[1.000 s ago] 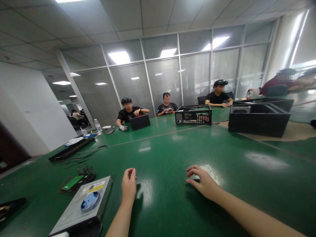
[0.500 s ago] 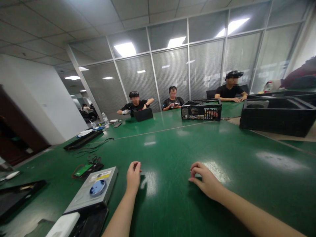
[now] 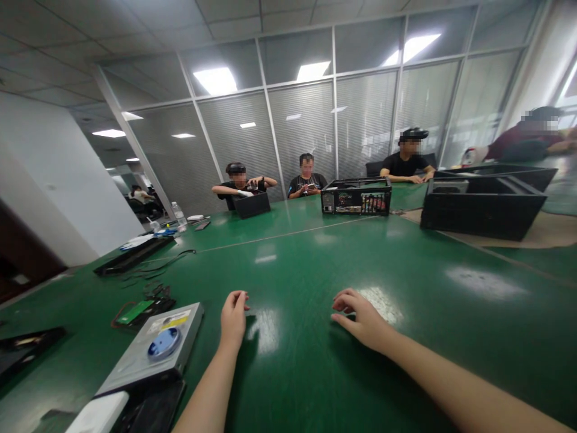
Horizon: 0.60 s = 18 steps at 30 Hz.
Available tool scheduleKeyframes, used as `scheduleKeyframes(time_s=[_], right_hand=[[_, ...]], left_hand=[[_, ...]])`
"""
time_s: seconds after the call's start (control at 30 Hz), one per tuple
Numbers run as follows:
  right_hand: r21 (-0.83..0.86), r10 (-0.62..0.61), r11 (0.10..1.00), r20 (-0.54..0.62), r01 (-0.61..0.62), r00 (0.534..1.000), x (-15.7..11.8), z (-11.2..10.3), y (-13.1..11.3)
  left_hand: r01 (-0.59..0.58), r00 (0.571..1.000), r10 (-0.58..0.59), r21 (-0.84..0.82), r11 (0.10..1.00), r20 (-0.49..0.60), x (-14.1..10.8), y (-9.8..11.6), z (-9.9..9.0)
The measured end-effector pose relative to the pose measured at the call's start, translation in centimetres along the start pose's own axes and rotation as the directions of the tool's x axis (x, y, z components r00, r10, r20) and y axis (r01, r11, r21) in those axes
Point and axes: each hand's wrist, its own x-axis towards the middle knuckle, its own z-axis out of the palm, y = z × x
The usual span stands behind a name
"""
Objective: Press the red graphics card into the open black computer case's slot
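Over the green table (image 3: 279,373), my left hand (image 3: 234,316) is held with loosely curled fingers and nothing visible in it. My right hand (image 3: 360,319) hovers across from it, thumb apart from the bent fingers, also without an object. Left of my left hand lies a silver optical drive (image 3: 130,364), with a round blue, shiny piece (image 3: 164,343) on top. Beyond the drive sits a green circuit board (image 3: 136,311) among dark parts. A white block-shaped item (image 3: 100,414) rests at the drive's near end.
An open computer case (image 3: 356,198) stands across the table, with black case shells (image 3: 482,207) at the right. A dark panel (image 3: 135,254) and a bottle (image 3: 178,218) are at the far left. People sit opposite; one works at a black box (image 3: 252,205).
The view has turned slightly right, so things sit further left. My right thumb and fingers look a bit wider apart. The person at the black box has raised an arm.
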Motion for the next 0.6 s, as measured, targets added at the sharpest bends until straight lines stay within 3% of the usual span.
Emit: scheduleKeyframes(time_s=[0.6], right_hand=[[0.025, 0.018, 1.0, 0.014, -0.018, 1.0, 0.12, -0.26, -0.54]], left_hand=[[-0.002, 1.0, 0.001, 0.06, 0.998, 0.005, 0.98, -0.51, 0.2]])
